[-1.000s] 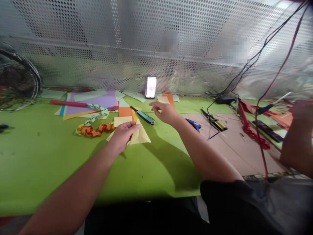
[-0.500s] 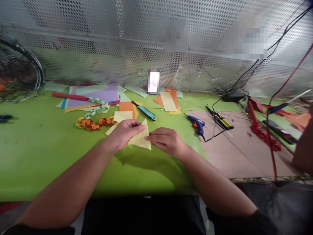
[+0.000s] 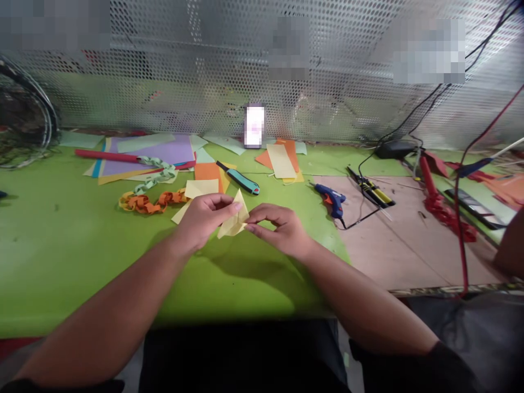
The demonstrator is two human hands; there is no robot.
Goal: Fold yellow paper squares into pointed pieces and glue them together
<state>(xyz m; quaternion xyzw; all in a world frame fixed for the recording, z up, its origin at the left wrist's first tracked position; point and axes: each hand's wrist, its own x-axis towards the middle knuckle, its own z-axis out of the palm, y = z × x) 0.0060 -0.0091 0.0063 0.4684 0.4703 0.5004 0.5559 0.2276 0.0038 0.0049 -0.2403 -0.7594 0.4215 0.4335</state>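
Note:
A folded piece of pale yellow paper (image 3: 234,222) is held up over the green tabletop, one corner pointing upward. My left hand (image 3: 207,217) grips its left side, thumb on the near face and the fingers behind. At the right edge, my right hand (image 3: 278,226) pinches the paper between thumb and fingertips. Beyond my left hand lie a pale yellow sheet (image 3: 201,189) and an orange sheet (image 3: 206,171). A teal utility knife (image 3: 243,181) rests behind the held paper. Left of my left hand lies a paper chain (image 3: 153,202) of orange, yellow and light green links.
To the right, a blue glue gun (image 3: 333,200) and a black-yellow tool (image 3: 374,191) lie on a pinkish board (image 3: 380,245). Coloured sheets (image 3: 155,155) and a lit phone (image 3: 254,126) stand along the mesh wall. Cables (image 3: 462,218) hang at right, near another person's arm (image 3: 510,245).
My right hand has brought the paper's lower right corner up and inward, so the paper now looks narrower and more folded. The camera view has shifted slightly.

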